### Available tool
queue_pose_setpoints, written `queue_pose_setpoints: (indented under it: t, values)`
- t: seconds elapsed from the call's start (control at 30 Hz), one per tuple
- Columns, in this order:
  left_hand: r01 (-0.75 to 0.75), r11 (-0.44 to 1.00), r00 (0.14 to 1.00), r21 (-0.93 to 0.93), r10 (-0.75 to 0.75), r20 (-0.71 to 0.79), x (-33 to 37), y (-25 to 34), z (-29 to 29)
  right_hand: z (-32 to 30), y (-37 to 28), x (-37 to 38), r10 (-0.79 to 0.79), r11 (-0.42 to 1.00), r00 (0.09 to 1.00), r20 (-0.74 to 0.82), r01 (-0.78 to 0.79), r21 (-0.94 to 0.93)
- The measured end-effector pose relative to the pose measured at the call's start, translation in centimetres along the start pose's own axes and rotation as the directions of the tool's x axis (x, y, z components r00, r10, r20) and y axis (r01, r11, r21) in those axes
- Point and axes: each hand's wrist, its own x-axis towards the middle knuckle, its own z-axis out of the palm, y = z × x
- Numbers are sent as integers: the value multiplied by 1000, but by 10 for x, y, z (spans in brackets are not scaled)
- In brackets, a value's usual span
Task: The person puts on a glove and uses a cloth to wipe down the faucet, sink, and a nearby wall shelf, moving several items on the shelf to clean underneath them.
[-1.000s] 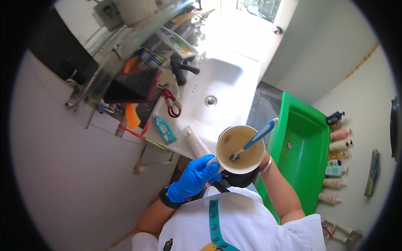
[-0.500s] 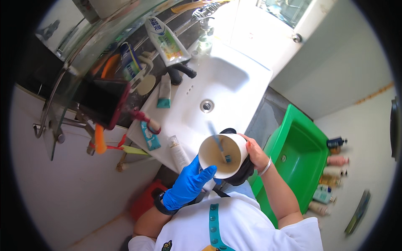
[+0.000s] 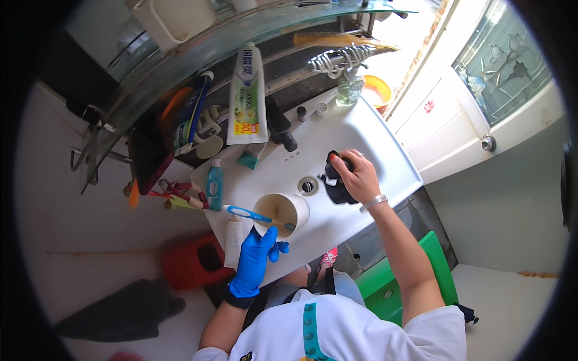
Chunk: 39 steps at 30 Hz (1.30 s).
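Note:
My left hand (image 3: 254, 265), in a blue rubber glove, grips a white cup (image 3: 304, 209) over the near edge of the white washbasin (image 3: 376, 150). A blue-and-white toothbrush (image 3: 245, 212) leans in the cup, its bristle end inside and its handle past the rim. The cup's inside looks brownish. My bare right hand (image 3: 359, 178), with a silver bracelet at the wrist, is closed on a crumpled black bundle (image 3: 338, 188), perhaps cloth; its kind is unclear. That hand hovers over the basin, right of the drain (image 3: 308, 186), apart from the cup.
Behind the basin stand a black tap (image 3: 282, 127), a large toothpaste tube (image 3: 248, 102) and a pump bottle (image 3: 349, 90). A teal bottle (image 3: 214, 186) and a white tube (image 3: 233, 237) are at the left rim. A green tub (image 3: 433, 265) and a red bin (image 3: 192, 263) flank me.
My right hand has left the cup and moved up and right over the basin with the black bundle. The left hand, still holding the cup, has shifted left; the toothbrush now leans left.

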Motion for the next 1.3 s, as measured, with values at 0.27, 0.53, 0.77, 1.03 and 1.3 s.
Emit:
queue_pose_setpoints:
  t: [0.27, 0.53, 0.77, 1.03, 1.3]
  values:
    - [111, 994, 990, -7, -111, -91, 59, -37, 8, 16, -72, 80, 66, 997, 976, 209, -54, -62]
    - [49, 996, 997, -74, -53, -49, 108, -55, 16, 34, -84, 125, 167, 637, 824, 541, -509, 579]
    - [46, 999, 978, -3, -46, -204, 113, -53, 29, 17, -70, 101, 18, 747, 802, 597, -407, 525]
    - [8, 820, 981, 573, 106, -165, 126, -59, 52, 27, -3, 60, -715, 150, 272, 644, 959, -239]
    - [123, 904, 921, 410, 50, -386, 112, -84, 41, -29, -3, 45, -1, 519, 592, 806, 689, -505]
